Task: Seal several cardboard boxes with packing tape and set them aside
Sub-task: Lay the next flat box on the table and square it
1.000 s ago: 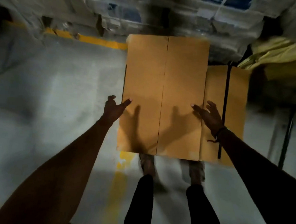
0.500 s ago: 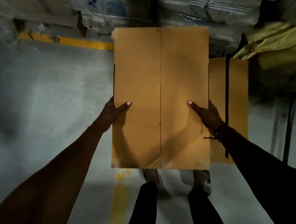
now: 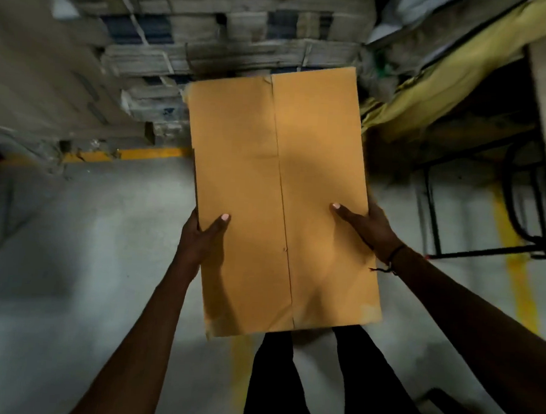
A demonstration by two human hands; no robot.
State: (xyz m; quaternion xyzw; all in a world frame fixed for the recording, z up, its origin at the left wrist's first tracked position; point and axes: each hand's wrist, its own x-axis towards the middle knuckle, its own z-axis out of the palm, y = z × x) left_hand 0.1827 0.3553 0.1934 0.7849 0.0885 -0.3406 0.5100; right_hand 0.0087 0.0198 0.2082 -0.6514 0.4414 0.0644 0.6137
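Both hands clamp the cardboard box (image 3: 281,201) off the floor (image 3: 87,243), over the legs: left hand (image 3: 201,237) grips the near-left edge, thumb on top, right hand (image 3: 368,227) the near-right edge, thumb on top. It looks light and stiff; holding opposite edges should steady it. Far behind, bundled cardboard stacks (image 3: 211,43).

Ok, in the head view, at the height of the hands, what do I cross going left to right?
Bare concrete floor → left hand gripping the box's left edge → cardboard box with its centre seam → right hand gripping the right edge → black metal frame → yellow floor line.
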